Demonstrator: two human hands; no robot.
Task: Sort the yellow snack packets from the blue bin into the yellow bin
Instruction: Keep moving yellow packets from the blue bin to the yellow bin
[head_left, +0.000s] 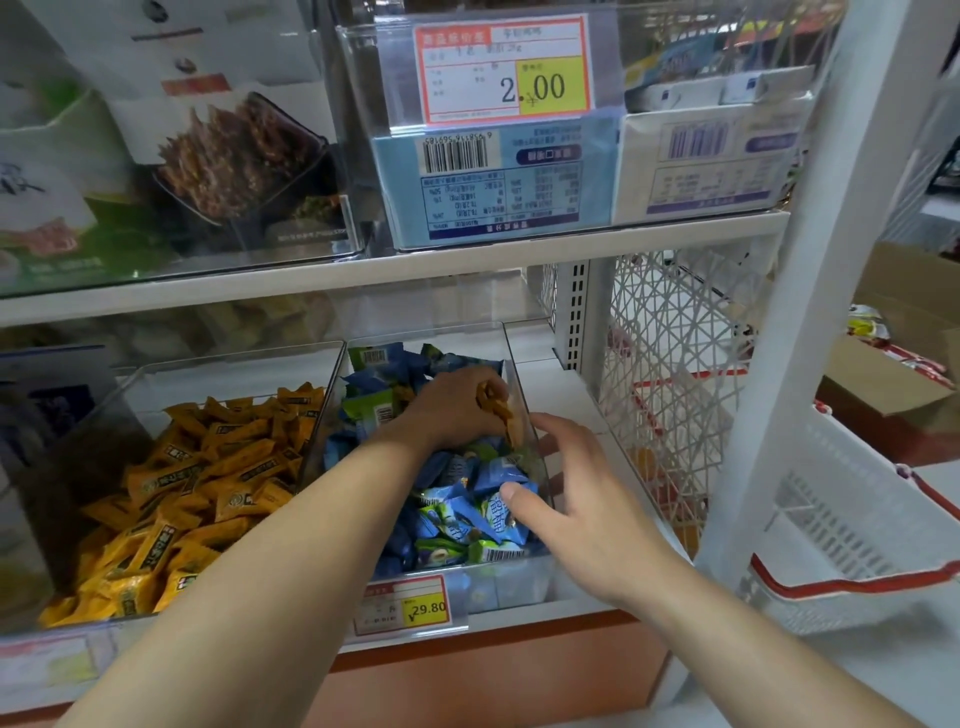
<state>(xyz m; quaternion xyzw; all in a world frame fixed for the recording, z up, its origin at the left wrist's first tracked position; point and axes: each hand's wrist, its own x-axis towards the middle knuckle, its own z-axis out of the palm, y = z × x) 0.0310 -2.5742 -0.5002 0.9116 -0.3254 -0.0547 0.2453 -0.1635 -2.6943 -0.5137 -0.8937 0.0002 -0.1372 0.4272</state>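
The left hand (451, 411) reaches into the blue bin (511, 351) on the lower shelf (561, 387), its fingers curled round a few yellow snack packets (501, 413) near the bin's right wall, above the blue packets (462, 519). The right hand (576, 493) lies spread over that wall, thumb inside on the blue packets and straight fingers outside. The yellow bin (228, 364), heaped with yellow packets, stands just beside it on the left.

A red-bordered price tag (503, 70) on the far upper-shelf bin (363, 130) reads "2.00". A smaller price label (402, 605) on the near front of the blue bin (519, 582) reads "¥29.80". Other print is unreadable.
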